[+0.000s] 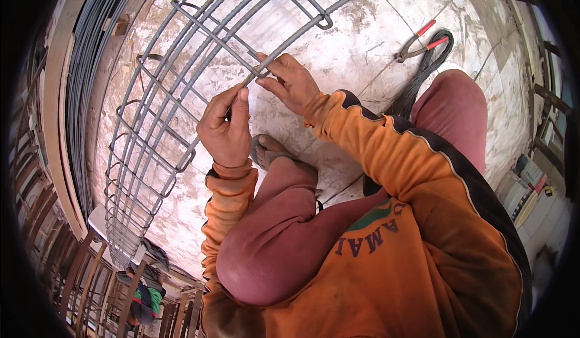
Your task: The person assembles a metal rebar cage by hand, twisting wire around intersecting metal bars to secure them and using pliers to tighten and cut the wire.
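A long grey rebar cage [166, 105] of lengthwise bars and bent stirrups slants across the left half of the head view. My left hand [225, 126] is closed at its near lengthwise bar, thumb and forefinger pinching the bar just below a stirrup corner. On the other side of that corner is my right hand [291, 84], its thumb and forefinger drawn in around the joint. Whatever lies between the right fingertips is too small to make out. Red-handled pincers [411, 51] and a folded bundle of dark thin wire [430, 63] lie on the floor, away from both hands.
Stacked long steel bars [84, 96] run along the left beside a wooden plank [51, 114]. My bent knees are close below the cage. At the lower left, a person [145, 292] is near the cage's far end. A light-coloured container [522, 184] stands far right.
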`<control>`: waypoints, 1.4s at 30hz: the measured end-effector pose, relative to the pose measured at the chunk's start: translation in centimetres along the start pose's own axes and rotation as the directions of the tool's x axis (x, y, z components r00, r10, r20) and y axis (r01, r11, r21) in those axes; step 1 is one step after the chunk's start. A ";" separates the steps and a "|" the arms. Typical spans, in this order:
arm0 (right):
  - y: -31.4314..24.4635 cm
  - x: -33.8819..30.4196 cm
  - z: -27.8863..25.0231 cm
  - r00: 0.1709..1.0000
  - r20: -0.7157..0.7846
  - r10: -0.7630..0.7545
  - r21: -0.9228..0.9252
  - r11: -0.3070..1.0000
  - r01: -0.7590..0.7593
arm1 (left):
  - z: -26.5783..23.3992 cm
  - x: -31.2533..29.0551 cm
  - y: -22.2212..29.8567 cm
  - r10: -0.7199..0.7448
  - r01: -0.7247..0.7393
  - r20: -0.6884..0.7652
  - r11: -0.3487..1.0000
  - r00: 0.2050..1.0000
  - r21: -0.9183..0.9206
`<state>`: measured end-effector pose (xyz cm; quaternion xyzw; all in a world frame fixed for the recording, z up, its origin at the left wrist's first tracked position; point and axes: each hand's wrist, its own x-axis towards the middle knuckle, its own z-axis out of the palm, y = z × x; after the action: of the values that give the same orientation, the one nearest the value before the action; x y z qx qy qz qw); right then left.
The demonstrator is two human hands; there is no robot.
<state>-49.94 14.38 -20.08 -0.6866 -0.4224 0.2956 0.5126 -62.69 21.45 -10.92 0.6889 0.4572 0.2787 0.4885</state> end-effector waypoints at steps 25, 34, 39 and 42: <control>1.2 0.3 0.6 0.998 0.012 -0.067 -0.077 0.995 0.067 | 5.6 -0.8 -13.0 -0.229 0.340 0.300 0.163 0.926 -0.926; 0.7 0.4 1.0 0.996 0.016 -0.085 -0.146 0.986 0.086 | 5.2 5.0 -14.2 0.023 0.415 0.415 0.000 0.910 -0.910; -0.3 0.5 1.1 0.999 0.008 -0.041 -0.195 0.980 0.042 | 6.4 6.5 -12.8 0.076 0.415 0.410 -0.067 0.909 -0.907; -0.6 0.3 1.1 1.000 0.024 -0.004 -0.221 0.975 0.010 | 6.4 6.3 -13.2 0.115 0.373 0.368 -0.018 0.923 -0.928</control>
<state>-50.88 15.18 -19.83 -0.7342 -0.4611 0.2531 0.4292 -59.43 25.87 -25.91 0.1273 0.0948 0.3474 0.9242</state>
